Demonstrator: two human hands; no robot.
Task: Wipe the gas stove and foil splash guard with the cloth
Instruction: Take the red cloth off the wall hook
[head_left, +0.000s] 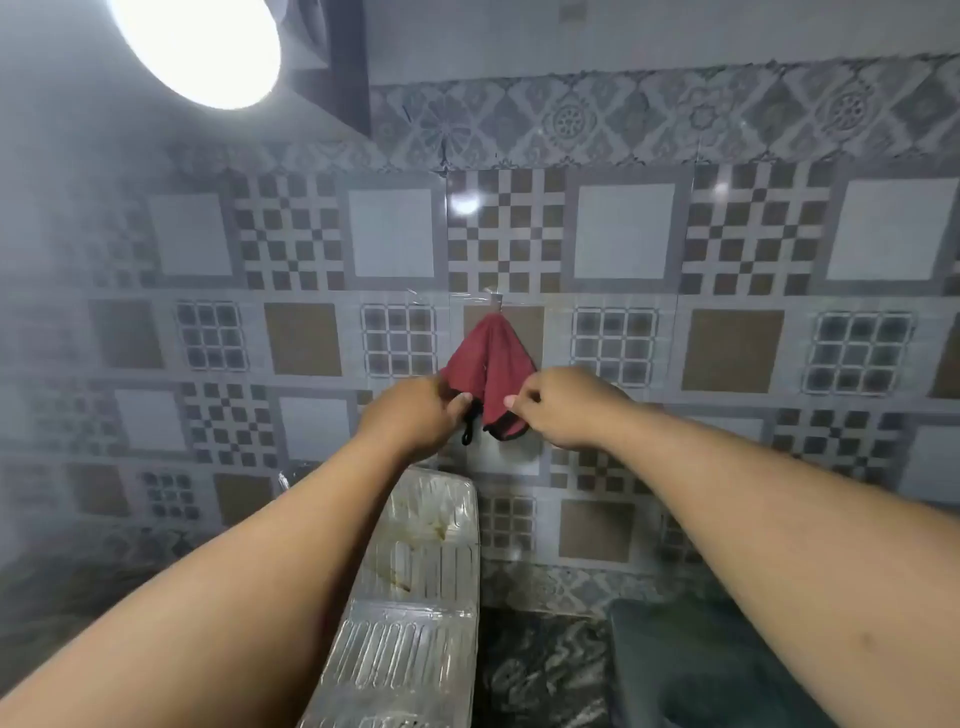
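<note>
The red cloth (488, 364) hangs from a wall hook (493, 300), above the foil splash guard (426, 566). Left hand (415, 415) and right hand (561, 408) each pinch a lower corner in their fingers. A hard downward tug could pull the hook off the tile.

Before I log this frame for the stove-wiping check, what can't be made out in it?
Head view:
- Gas stove: not seen at all; arms fill the lower frame.
- Foil splash guard: left part hidden by the left forearm.
- Cloth: lower corners covered by left hand and right hand.
- Hook: too small.
</note>
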